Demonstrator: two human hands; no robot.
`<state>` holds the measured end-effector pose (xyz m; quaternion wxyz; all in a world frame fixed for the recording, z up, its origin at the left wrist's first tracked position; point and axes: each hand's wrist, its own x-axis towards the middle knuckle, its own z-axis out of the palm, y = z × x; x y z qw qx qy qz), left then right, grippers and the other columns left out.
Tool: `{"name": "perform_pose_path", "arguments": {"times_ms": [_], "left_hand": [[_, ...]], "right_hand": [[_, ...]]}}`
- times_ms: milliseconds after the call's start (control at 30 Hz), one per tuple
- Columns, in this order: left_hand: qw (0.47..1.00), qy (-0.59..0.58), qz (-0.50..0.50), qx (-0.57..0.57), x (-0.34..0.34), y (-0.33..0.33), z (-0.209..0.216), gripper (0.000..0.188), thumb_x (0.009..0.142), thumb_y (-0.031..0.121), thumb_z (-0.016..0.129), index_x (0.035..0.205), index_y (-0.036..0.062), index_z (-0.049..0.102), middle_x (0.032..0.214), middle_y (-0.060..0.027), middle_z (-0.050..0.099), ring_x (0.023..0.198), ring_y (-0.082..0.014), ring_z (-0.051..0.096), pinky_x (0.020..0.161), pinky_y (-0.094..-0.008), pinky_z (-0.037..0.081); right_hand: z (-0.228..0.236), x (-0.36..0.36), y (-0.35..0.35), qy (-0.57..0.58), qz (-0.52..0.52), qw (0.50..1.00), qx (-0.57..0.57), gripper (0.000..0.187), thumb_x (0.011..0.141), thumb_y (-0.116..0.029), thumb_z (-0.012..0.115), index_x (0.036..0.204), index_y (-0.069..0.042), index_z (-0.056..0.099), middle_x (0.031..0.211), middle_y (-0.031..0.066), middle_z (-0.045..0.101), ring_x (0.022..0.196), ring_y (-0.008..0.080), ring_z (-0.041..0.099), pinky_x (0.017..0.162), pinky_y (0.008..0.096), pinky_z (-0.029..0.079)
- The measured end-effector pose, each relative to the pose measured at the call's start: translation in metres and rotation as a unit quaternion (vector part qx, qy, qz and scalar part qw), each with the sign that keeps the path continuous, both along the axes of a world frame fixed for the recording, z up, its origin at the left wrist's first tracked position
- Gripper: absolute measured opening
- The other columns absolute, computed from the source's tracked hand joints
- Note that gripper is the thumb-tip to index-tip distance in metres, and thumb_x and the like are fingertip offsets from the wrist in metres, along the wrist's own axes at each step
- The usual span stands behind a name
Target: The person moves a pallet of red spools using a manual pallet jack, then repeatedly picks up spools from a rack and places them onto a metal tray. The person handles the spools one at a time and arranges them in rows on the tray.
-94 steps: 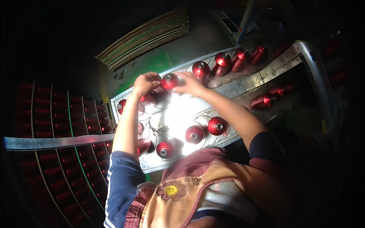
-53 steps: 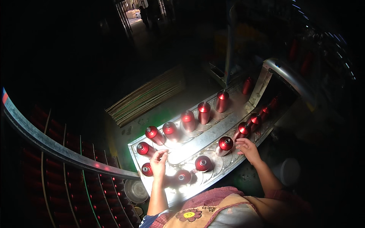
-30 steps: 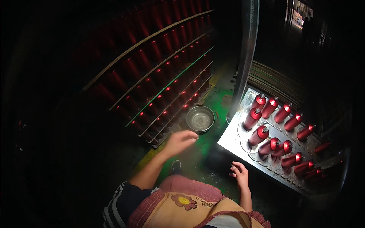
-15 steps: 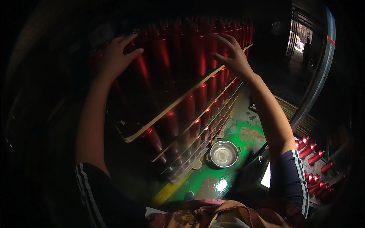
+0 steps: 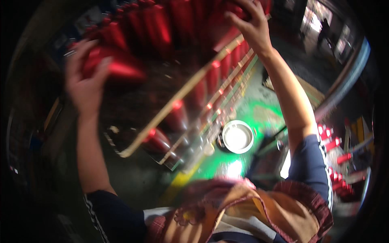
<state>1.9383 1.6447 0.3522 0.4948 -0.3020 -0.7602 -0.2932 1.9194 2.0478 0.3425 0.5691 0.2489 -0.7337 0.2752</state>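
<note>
Shiny red metallic bottles stand in close rows on the top board [image 5: 178, 101] of a stack. My left hand [image 5: 87, 81] is closed round a red bottle [image 5: 119, 67] at the stack's near left corner. That bottle is tilted, its base end pointing right, and motion smears it. My right hand [image 5: 255, 28] is at the far right of the same layer, its fingers and thumb curved round another red bottle [image 5: 227, 24], which blends into the red behind it. A bare dark stretch of board lies in front of the rows.
More red bottles [image 5: 176, 115] fill the layers below. A round metal pot [image 5: 238, 137] with handles sits on the wet green floor beside the stack. Further red bottles [image 5: 333, 143] stand at right near a curved-looking metal post [image 5: 344, 77]. A person [image 5: 324, 32] is by the bright far doorway.
My left hand has moved left and closed on a bottle, now tilted. My right hand has risen in the picture and curled round a bottle. The view has shifted and brightened.
</note>
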Motion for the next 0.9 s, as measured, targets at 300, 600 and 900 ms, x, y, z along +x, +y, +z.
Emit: {"name": "perform_pose_path", "arguments": {"times_ms": [300, 600, 900], "left_hand": [[0.979, -0.044, -0.084, 0.178, 0.137, 0.045, -0.048, 0.068, 0.093, 0.051, 0.040, 0.138, -0.0004, 0.042, 0.142, -0.0293, 0.039, 0.123, -0.0445, 0.050, 0.098, -0.0608, 0.048], [0.380, -0.548, -0.511, 0.543, 0.109, 0.230, -0.243, 0.046, 0.092, 0.045, 0.052, 0.128, 0.0167, 0.056, 0.127, -0.0144, 0.059, 0.112, -0.0336, 0.059, 0.095, -0.0489, 0.051], [-0.115, -0.708, -0.431, 0.547, -0.026, 0.371, -0.472, 0.056, 0.081, 0.051, 0.059, 0.119, 0.0102, 0.063, 0.121, -0.0178, 0.060, 0.113, -0.0475, 0.051, 0.085, -0.0631, 0.053]], "right_hand": [[-0.103, 0.115, 0.108, -0.124, 0.231, 0.850, -0.457, 0.048, 0.089, -0.016, 0.067, 0.133, -0.006, 0.052, 0.121, 0.0075, 0.059, 0.112, 0.0184, 0.055, 0.097, 0.0315, 0.044], [-0.259, 0.116, 0.148, -0.307, 0.271, 0.513, -0.754, 0.043, 0.093, -0.033, 0.058, 0.129, -0.012, 0.051, 0.122, 0.0083, 0.058, 0.110, 0.0258, 0.057, 0.094, 0.0539, 0.049], [-0.345, 0.087, 0.171, -0.292, 0.372, 0.265, -0.840, 0.056, 0.084, -0.055, 0.067, 0.117, -0.010, 0.061, 0.118, 0.0155, 0.063, 0.109, 0.0401, 0.060, 0.088, 0.0655, 0.051]]}}
